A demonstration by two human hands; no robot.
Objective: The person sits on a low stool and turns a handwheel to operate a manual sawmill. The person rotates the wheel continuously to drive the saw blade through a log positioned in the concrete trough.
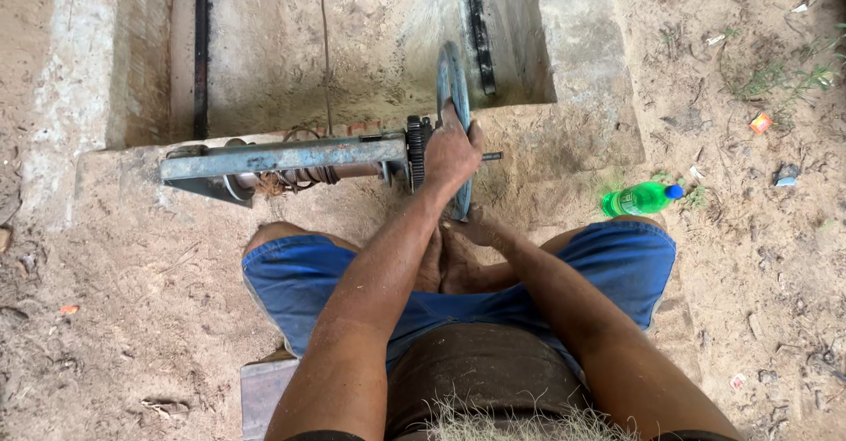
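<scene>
Bare sandy ground (132, 300) all round us, with a concrete pit (352, 44) sunk into it further out.

Nearest: we sit on a low block (264, 388), knees apart in blue shorts (300, 282).

Right hand (480, 228) is low between the knees, at the bottom edge of the blue wheel (455, 88). It touches the rim, but we cannot tell if its fingers are curled round it or just pressed against it.

Left hand (451, 155) sits higher, wrapped over the wheel near its hub, fingers closed on the rim face.

Wheel stands on edge at the near lip of the pit, edge-on to us, mounted on a shaft (489, 155) whose stub pokes out to the right. Just left of it a black toothed gear (416, 150), then a blue-grey steel bar (282, 157) running left along the concrete ledge (106, 177), with rusty coil springs (300, 177) under it.

Handling, our judgement: cast or plate metal, so heavy and rigid, no give. Paint is worn and dusty, so grip should be decent, not slick. Not fragile. Best hold is the rim, two hands on opposite sides, fingers kept off the gear teeth. The thin edge may bite into the palm.

Off to the right on the sand, well apart: a green plastic bottle (639, 200) with a blue cap, lying down. Beyond, the pit's black rails (201, 44).
</scene>
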